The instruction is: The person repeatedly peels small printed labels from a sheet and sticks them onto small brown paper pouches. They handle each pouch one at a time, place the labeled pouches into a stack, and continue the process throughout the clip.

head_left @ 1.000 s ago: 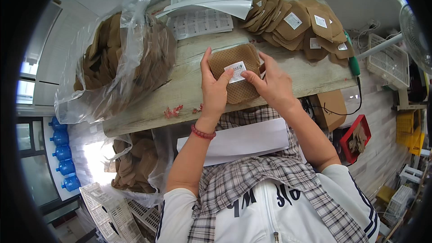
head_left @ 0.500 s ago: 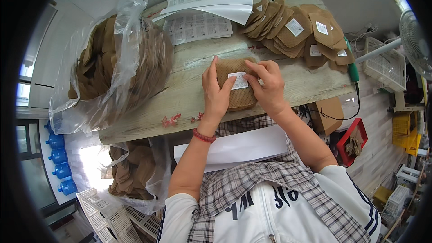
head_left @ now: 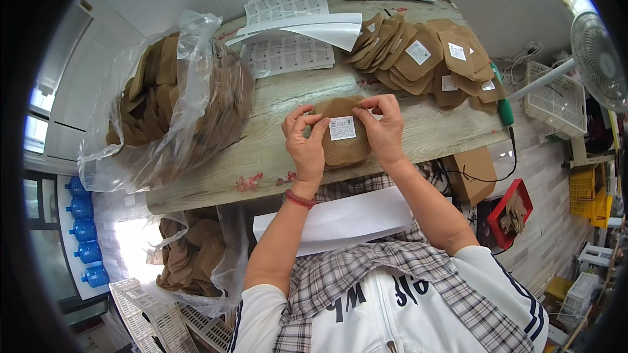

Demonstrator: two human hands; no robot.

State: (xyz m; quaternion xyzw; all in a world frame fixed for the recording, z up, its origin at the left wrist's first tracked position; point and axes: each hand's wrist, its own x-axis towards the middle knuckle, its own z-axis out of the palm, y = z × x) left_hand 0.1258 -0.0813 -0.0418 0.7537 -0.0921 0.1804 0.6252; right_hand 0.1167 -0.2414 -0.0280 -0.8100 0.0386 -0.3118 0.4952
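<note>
A brown mesh fabric pad (head_left: 347,151) with rounded corners lies in front of me at the table's near edge. It bears a white printed label (head_left: 342,128) on its upper middle. My left hand (head_left: 306,140) is closed at the pad's left side, thumb and forefinger meeting near the label's upper left corner. On the other side, my right hand (head_left: 383,127) pinches the pad by its upper right part, thumb beside the label. The label's face is uncovered between the two hands.
Labelled brown pads (head_left: 418,59) are heaped at the table's right, beside a green-handled tool (head_left: 505,112). A clear plastic bag (head_left: 196,39) full of brown pads stands left. Label sheets (head_left: 288,55) lie at the back. White paper (head_left: 333,219) rests on my lap.
Both thumbs have come off the label's face and moved apart to its upper sides. The whole label now shows. The view has shifted slightly.
</note>
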